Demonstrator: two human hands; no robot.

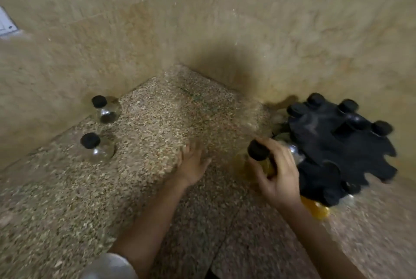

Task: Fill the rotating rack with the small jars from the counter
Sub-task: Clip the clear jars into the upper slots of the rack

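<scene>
Both arms reach forward from the bottom, forearms bare, with a bit of pale sleeve (112,266) showing at the left elbow. Left hand (193,166) lies flat, palm down, fingers together and pointing away, resting on the bench (67,200) mid-surface. Right hand (278,173) is raised near the bench's right side, fingers curled around a small black-capped jar (258,150), thumb toward the camera, wrist slightly bent.

Rotating rack (337,150): motion-blurred, base hidden beneath black top. Held jar (261,155): body largely covered by right hand (279,177) (contents unreadable). White object (6,23): cut off at left edge.
</scene>
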